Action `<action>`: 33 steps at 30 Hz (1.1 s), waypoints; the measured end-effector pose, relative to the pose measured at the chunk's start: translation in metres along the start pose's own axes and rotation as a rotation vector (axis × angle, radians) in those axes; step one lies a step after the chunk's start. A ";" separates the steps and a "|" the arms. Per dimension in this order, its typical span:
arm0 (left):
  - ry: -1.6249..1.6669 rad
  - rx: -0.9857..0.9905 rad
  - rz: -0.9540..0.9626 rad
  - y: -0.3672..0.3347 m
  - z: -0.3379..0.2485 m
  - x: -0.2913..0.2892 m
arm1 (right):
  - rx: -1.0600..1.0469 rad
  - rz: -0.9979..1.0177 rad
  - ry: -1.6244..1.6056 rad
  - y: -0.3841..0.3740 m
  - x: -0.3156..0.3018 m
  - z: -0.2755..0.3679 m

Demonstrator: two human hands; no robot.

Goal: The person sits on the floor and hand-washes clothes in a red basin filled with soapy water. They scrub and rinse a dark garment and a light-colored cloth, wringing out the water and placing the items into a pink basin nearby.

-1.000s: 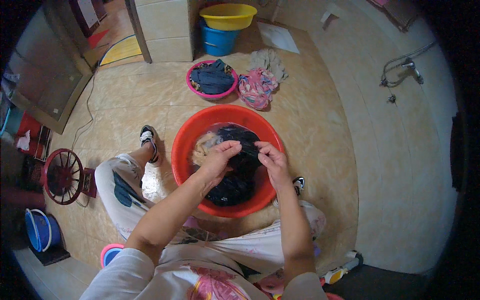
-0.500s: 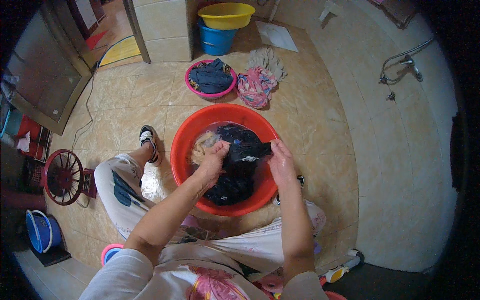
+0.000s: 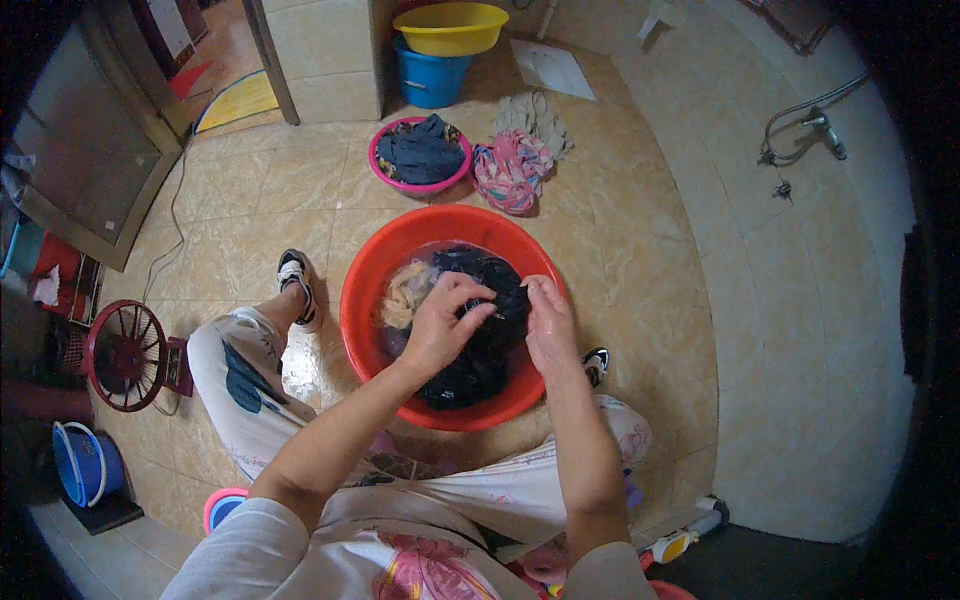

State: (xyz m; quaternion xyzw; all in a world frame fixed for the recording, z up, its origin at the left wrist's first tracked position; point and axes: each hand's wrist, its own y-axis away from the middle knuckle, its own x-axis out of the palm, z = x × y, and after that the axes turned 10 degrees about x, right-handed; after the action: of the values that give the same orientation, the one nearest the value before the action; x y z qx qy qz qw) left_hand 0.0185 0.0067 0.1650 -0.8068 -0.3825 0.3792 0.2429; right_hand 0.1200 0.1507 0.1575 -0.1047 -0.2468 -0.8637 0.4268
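A round red basin (image 3: 375, 255) stands on the floor between my legs. In it lie a wet black garment (image 3: 470, 375) and, on the left, a beige cloth (image 3: 408, 292) in murky water. Over the middle of the black garment is my left hand (image 3: 447, 322), its thumb and forefinger apart with a gap between them. Close by, near the basin's right side, my right hand (image 3: 550, 325) has its fingers curled in on an edge of the black cloth. The palm partly hides what those fingertips grip.
Beyond the basin sit a pink basin (image 3: 375, 165) of dark clothes and a pink patterned cloth (image 3: 510, 170), beside a grey cloth (image 3: 535, 122). A yellow basin (image 3: 450, 30) rests on a blue bucket (image 3: 435, 80). A dark red fan (image 3: 127, 355) stands at left.
My left hand has moved right, and its thumb and forefinger have parted from the cloth. My right hand has come slightly inward, and the stretched black fabric between them has slackened and dropped.
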 end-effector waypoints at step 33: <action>-0.389 -0.400 0.010 0.003 0.089 -0.033 | 0.300 -0.075 0.964 -0.046 -0.048 -0.080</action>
State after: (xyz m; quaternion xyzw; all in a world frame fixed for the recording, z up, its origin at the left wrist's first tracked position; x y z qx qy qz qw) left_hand -0.0649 -0.0126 0.1238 -0.7526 -0.4853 0.4450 -0.0008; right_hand 0.1152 0.1662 0.0551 0.3775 -0.1466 -0.7836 0.4711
